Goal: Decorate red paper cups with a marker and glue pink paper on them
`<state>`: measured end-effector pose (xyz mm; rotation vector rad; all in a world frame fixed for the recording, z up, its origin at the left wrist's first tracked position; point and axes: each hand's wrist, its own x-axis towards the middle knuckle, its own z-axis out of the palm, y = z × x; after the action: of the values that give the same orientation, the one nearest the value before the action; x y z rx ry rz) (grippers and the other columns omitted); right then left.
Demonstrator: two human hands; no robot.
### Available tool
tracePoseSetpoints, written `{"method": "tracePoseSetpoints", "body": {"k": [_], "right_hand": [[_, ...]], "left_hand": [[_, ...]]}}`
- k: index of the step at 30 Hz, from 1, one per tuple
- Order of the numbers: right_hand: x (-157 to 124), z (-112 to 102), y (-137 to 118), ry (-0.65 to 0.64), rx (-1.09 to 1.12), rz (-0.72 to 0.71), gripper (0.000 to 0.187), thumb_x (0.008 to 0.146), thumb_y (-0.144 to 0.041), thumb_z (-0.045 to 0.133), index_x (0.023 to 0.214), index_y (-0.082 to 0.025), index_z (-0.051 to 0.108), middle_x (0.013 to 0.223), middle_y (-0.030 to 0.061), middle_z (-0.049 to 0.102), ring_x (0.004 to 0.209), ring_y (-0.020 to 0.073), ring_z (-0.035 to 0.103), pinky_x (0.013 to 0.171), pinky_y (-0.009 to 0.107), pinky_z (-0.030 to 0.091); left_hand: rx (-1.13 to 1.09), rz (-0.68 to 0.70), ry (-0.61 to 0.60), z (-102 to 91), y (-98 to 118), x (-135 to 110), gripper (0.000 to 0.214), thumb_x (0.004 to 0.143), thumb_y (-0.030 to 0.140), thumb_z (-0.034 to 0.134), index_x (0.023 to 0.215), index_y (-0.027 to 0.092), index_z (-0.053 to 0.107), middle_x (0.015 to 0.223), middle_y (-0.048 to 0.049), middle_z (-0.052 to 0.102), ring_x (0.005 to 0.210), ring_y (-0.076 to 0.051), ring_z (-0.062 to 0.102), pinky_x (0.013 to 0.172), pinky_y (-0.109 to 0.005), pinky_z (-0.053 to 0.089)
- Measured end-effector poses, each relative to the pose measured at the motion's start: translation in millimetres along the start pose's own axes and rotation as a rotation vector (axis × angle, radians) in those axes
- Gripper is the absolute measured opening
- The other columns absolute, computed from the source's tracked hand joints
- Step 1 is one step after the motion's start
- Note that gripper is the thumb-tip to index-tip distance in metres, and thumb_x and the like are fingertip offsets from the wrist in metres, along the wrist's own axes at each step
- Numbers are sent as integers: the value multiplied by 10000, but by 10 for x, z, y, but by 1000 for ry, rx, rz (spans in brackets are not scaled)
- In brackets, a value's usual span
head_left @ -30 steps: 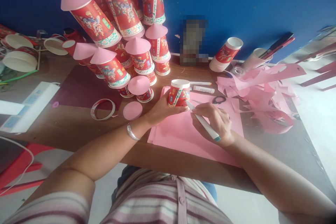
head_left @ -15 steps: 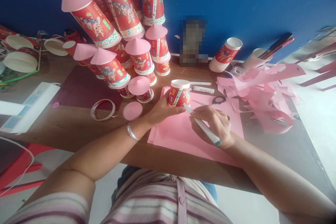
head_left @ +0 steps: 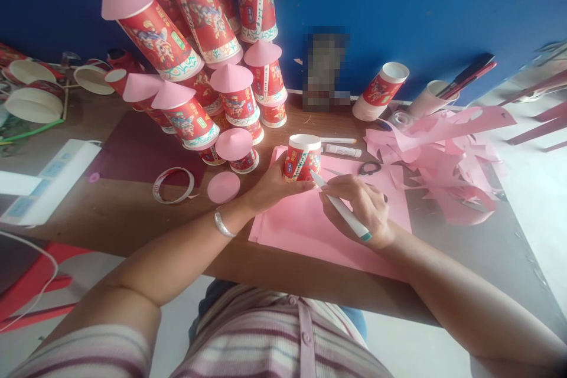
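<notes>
Right hand [head_left: 363,204] is pinching a marker [head_left: 343,209] by the red cup [head_left: 303,157] the left hand [head_left: 271,186] is gripping, lettering [head_left: 302,164] seemingly mostly done but top coneless, while finished-looking cone-topped cups [head_left: 237,94] stand past the left hand.

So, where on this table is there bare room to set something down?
Bare brown tabletop lies between the white box and left forearm, nearer than the ring. A grey patch lies between the pink sheets, pink scraps and right forearm. Cone-topped cups crowd the back left; left hand and marker crowd the red cup.
</notes>
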<state>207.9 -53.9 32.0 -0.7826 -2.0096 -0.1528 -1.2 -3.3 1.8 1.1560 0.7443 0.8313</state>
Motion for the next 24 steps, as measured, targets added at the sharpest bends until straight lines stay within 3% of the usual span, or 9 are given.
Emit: {"method": "tracePoseSetpoints", "body": {"k": [24], "right_hand": [[-26, 10, -1, -11, 21, 8, 372, 910, 0, 685, 1199, -229, 642, 871, -4, 764, 659, 153, 739, 542, 251, 558]], "left_hand": [[3, -31, 20, 16, 34, -6, 655, 754, 440, 973, 1264, 229, 621, 1153, -66, 726, 1139, -275, 689, 1048, -472, 538]]}}
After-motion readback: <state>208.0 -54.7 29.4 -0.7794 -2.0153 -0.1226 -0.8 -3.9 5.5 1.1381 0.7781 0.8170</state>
